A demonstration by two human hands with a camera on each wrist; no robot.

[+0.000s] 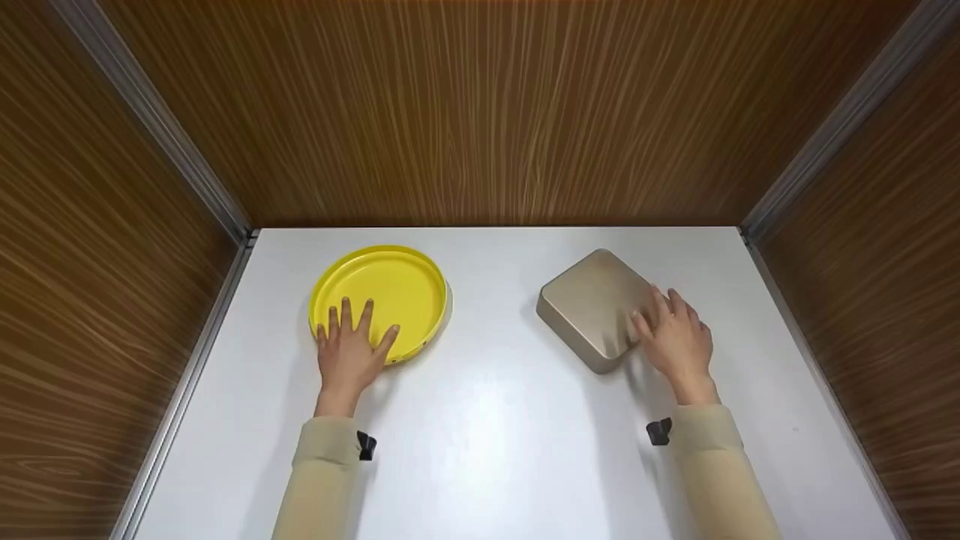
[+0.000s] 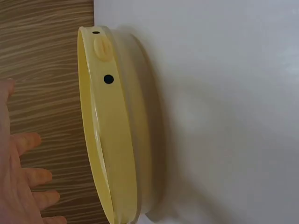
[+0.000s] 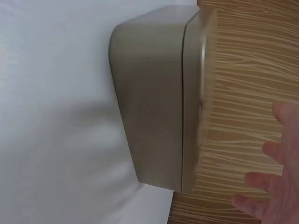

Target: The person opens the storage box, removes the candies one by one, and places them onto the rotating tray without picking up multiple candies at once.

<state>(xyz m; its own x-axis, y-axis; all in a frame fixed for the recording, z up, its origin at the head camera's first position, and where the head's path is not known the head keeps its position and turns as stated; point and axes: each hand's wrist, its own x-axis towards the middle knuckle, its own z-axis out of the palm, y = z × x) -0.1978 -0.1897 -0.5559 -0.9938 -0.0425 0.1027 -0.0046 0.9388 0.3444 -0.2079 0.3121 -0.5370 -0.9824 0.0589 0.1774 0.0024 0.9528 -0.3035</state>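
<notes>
A round container with a yellow lid point(image 1: 397, 292) sits at the left of the white table. In the left wrist view its yellow rim point(image 2: 112, 126) shows black dots and a small tab, above a paler base. My left hand point(image 1: 349, 360) hovers over the lid's near part, fingers spread; a gap shows between hand and lid in the left wrist view. To the right lies a square metal tin point(image 1: 596, 300), turned cornerwise, with a lid seam visible in the right wrist view. Over its right corner hangs my right hand point(image 1: 679, 341), fingers loosely bent and apart from the tin.
Wood-grain panels point(image 1: 487, 112) enclose the white table point(image 1: 480, 420) at the back and both sides, with metal strips point(image 1: 172, 420) along the side edges. Small black wrist pieces point(image 1: 366, 445) sit beside both beige sleeves.
</notes>
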